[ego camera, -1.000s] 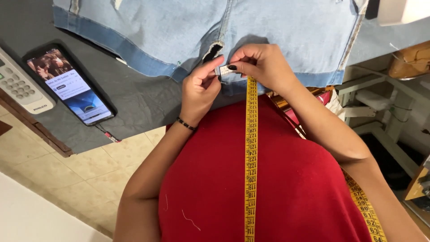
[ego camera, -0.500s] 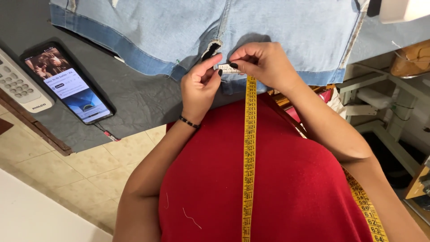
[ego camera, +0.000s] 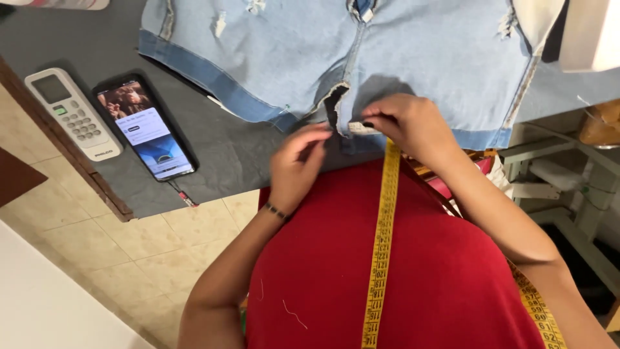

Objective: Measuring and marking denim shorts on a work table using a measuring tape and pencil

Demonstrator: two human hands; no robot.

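head view, pale denim shorts (ego camera: 413,58) frayed at crotch, right hand (ego camera: 407,123) pinching hem, left hand (ego camera: 298,161) loosely open

1 desk (ego camera: 239,161): dark grey top, brown wooden edge along its left side.
1 remote control (ego camera: 72,114): white, small display and button pad, lying flat at the desk's far left.
1 smartphone (ego camera: 144,128): black, screen lit, lying just right of the remote control; a thin cable (ego camera: 179,192) leaves its near end.
1 floor (ego camera: 97,245): beige tiles, left of and below the desk.
1 metal frame (ego camera: 568,194): pale grey bars, at the right, below desk level.
1 white object (ego camera: 591,32): far right corner, kind cannot be told.
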